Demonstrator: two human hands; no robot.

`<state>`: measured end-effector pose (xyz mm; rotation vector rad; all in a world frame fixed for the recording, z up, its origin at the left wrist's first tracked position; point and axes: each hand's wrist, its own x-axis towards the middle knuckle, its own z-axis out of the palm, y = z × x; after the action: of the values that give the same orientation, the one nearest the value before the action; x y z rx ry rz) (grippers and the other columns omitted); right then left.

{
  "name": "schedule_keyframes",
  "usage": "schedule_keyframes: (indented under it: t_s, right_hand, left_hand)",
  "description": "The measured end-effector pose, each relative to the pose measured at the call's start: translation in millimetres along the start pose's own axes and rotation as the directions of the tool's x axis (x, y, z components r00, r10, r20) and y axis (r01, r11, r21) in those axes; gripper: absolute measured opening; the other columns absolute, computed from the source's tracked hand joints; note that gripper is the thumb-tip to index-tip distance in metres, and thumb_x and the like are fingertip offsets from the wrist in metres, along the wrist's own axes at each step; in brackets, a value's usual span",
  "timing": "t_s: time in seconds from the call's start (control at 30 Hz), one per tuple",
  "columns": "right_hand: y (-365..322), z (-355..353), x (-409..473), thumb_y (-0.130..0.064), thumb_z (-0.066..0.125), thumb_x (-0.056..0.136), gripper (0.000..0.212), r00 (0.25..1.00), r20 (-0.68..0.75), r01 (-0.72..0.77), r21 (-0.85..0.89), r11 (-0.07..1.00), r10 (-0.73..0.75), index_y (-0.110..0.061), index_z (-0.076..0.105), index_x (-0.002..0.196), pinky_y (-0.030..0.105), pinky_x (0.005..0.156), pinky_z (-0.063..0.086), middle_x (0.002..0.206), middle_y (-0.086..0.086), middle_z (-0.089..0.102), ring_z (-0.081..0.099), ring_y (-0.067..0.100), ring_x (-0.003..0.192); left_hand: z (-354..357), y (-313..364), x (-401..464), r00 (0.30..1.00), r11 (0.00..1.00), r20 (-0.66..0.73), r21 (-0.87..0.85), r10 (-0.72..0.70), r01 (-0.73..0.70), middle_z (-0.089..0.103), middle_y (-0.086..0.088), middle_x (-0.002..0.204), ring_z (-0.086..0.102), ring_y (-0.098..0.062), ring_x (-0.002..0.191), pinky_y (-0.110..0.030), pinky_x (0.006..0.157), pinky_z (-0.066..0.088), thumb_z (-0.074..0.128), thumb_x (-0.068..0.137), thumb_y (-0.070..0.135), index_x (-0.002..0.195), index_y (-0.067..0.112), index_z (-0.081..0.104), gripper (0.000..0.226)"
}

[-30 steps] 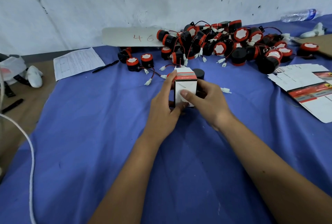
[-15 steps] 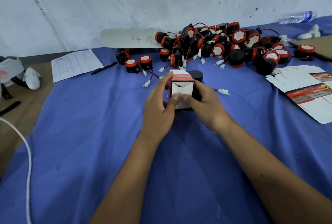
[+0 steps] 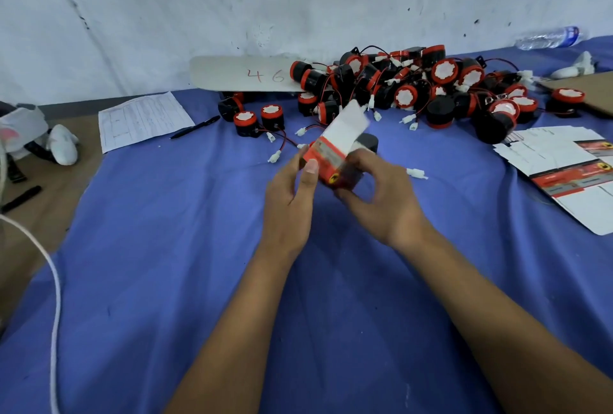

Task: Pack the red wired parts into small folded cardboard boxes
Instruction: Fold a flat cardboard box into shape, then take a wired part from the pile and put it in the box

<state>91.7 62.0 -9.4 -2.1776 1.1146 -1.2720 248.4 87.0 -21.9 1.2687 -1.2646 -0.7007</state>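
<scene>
Hands meet above the blue cloth [image 3: 159, 281], the left hand [image 3: 288, 201] pinching the tilted small cardboard box [image 3: 331, 151] with thumb and fingers while the right hand [image 3: 381, 196] curls round its lower end, white flap open toward the heap of red wired parts [image 3: 414, 91] by the wall.

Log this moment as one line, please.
step: folding box | left hand: holds small box | right hand: holds box | flap: open | parts pile: behind, unpacked
</scene>
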Motion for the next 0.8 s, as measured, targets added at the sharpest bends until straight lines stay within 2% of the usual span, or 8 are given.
schedule_keyframes:
  t_s: [0.07, 0.17, 0.27, 0.37, 0.47, 0.57, 0.67, 0.8]
  right_hand:
    - [-2.7, 5.5, -2.0, 0.003, 0.061, 0.077, 0.034, 0.980, 0.130, 0.184, -0.322, 0.929, -0.149, -0.024, 0.070, 0.097, 0.036, 0.100, 0.038, 0.096, -0.013, 0.072, 0.064, 0.015, 0.100]
    - [-10.2, 11.6, -3.0, 0.002, 0.046, 0.070, 0.038, 0.944, 0.255, 0.278, -0.282, 0.918, -0.208, -0.009, 0.075, 0.092, 0.048, 0.095, 0.045, 0.094, 0.002, 0.075, 0.066, 0.029, 0.097]
    - [-14.6, 11.0, -1.4, 0.002, 0.044, 0.074, 0.031, 0.938, -0.100, 0.314, -0.166, 0.935, -0.333, -0.005, 0.074, 0.078, 0.036, 0.084, 0.051, 0.085, 0.004, 0.074, 0.064, 0.028, 0.089]
    - [-2.0, 2.3, 9.3, -0.002, 0.048, 0.082, 0.026, 0.899, -0.421, 0.055, -0.157, 0.986, -0.117, -0.011, 0.072, 0.079, 0.023, 0.078, 0.043, 0.084, -0.003, 0.070, 0.057, 0.020, 0.090]
    - [31.8, -2.0, 33.2, -0.013, 0.058, 0.093, 0.035, 0.979, -0.138, -0.196, -0.487, 0.851, 0.147, -0.018, 0.064, 0.127, 0.028, 0.099, 0.038, 0.130, 0.010, 0.059, 0.040, 0.033, 0.129]
    - [52.2, -2.8, 53.8, -0.024, 0.060, 0.099, 0.069, 0.931, 0.202, -0.121, -0.611, 0.782, 0.303, -0.032, 0.026, 0.158, 0.051, 0.119, 0.027, 0.166, 0.013, 0.012, 0.003, 0.037, 0.152]
    - [60.4, 0.8, 60.0, -0.035, 0.063, 0.097, 0.064, 0.910, 0.277, -0.106, -0.566, 0.818, 0.309, -0.038, 0.033, 0.154, 0.052, 0.113, 0.036, 0.159, 0.011, 0.021, 0.026, 0.041, 0.140]
    - [53.8, -1.4, 52.0, -0.056, 0.073, 0.084, 0.052, 0.962, 0.101, -0.177, -0.475, 0.862, 0.254, -0.028, 0.052, 0.121, 0.039, 0.084, 0.049, 0.119, 0.007, 0.041, 0.048, 0.028, 0.100]
  left_hand:
    - [-0.9, 0.5, 1.0, 1.000, 0.997, 0.003, -0.073, 0.005, -0.005, 0.068, 0.014, 0.127, 0.063, 0.000, 0.117, -0.016, 0.091, 0.052, 0.056, 0.096, 0.051, 0.136, 0.027, 0.060, 0.047]
    - [0.7, -3.9, 0.6, 0.999, 0.999, -0.041, 0.040, -0.018, 0.020, 0.074, 0.001, 0.102, 0.070, -0.014, 0.094, -0.034, 0.078, 0.059, 0.064, 0.092, 0.050, 0.115, 0.023, 0.065, 0.035]
    - [-3.2, -12.1, 5.2, 0.975, 0.985, -0.221, 0.161, -0.017, 0.054, 0.068, 0.012, 0.086, 0.061, 0.004, 0.075, -0.020, 0.063, 0.049, 0.059, 0.096, 0.014, 0.104, 0.019, 0.063, 0.010]
    - [-10.2, -12.7, 9.9, 0.954, 0.976, -0.298, 0.196, -0.031, 0.093, 0.065, 0.017, 0.086, 0.057, 0.010, 0.078, -0.011, 0.060, 0.040, 0.053, 0.089, -0.002, 0.099, 0.020, 0.064, 0.027]
    - [-10.1, -12.5, 9.2, 0.948, 0.967, -0.317, 0.233, -0.027, 0.105, 0.068, 0.013, 0.092, 0.061, -0.003, 0.083, -0.009, 0.061, 0.042, 0.052, 0.086, -0.003, 0.103, 0.018, 0.066, 0.030]
    - [-10.1, -13.6, 9.2, 0.944, 0.958, -0.331, 0.264, -0.019, 0.112, 0.068, 0.010, 0.088, 0.061, -0.008, 0.077, -0.010, 0.054, 0.042, 0.054, 0.084, -0.001, 0.098, 0.017, 0.063, 0.025]
    - [-11.8, -14.1, 9.1, 0.932, 0.956, -0.358, 0.254, -0.045, 0.144, 0.069, 0.012, 0.085, 0.062, -0.007, 0.077, -0.010, 0.050, 0.040, 0.057, 0.082, 0.003, 0.096, 0.019, 0.064, 0.022]
    - [-13.3, -15.1, 9.6, 0.908, 0.940, -0.416, 0.283, -0.058, 0.189, 0.068, 0.011, 0.088, 0.063, -0.016, 0.088, -0.027, 0.059, 0.046, 0.058, 0.081, 0.008, 0.094, 0.020, 0.064, 0.018]
